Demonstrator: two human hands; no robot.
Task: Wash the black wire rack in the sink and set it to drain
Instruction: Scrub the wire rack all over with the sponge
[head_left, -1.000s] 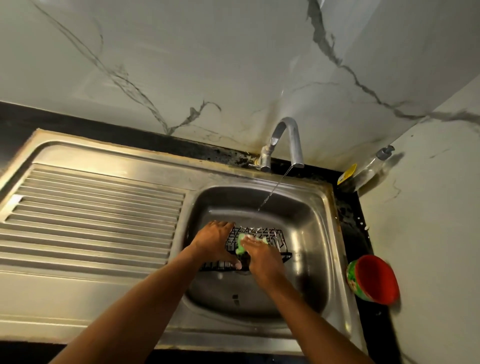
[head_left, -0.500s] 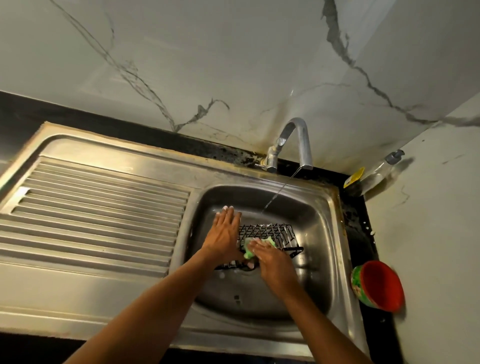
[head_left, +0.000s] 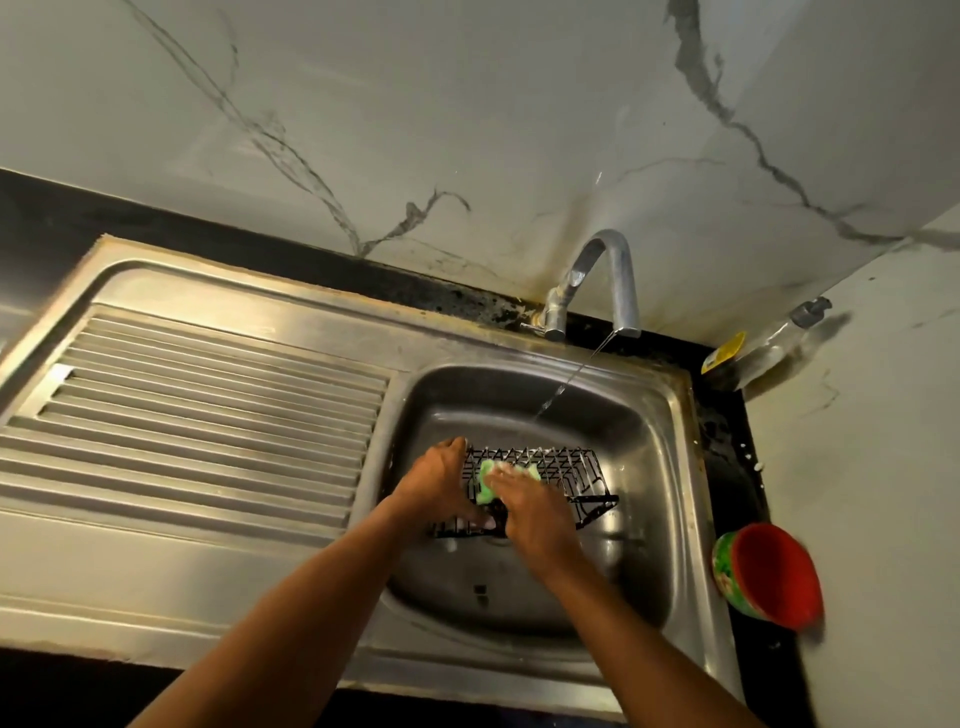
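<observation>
- Rack of black wire (head_left: 563, 475) lying in stainless steel sink basin (head_left: 652, 467), under a thin stream of water; near-left part hidden beneath both hands.
- Left hand (head_left: 441, 483) clamped on the rack's left edge, fingers curled over the wires.
- Right hand (head_left: 530, 512), blurred, seemingly gripping soapy green sponge (head_left: 487, 483) against the rack's top; fingertips hard to make out.
- Curved chrome tap (head_left: 600, 275) behind the basin; ribbed steel drainboard (head_left: 208, 415) to the left.
- Black countertop (head_left: 737, 467), white grey-veined marble wall (head_left: 467, 130); red plastic cup (head_left: 774, 582) and clear pump bottle (head_left: 779, 345) at right.
</observation>
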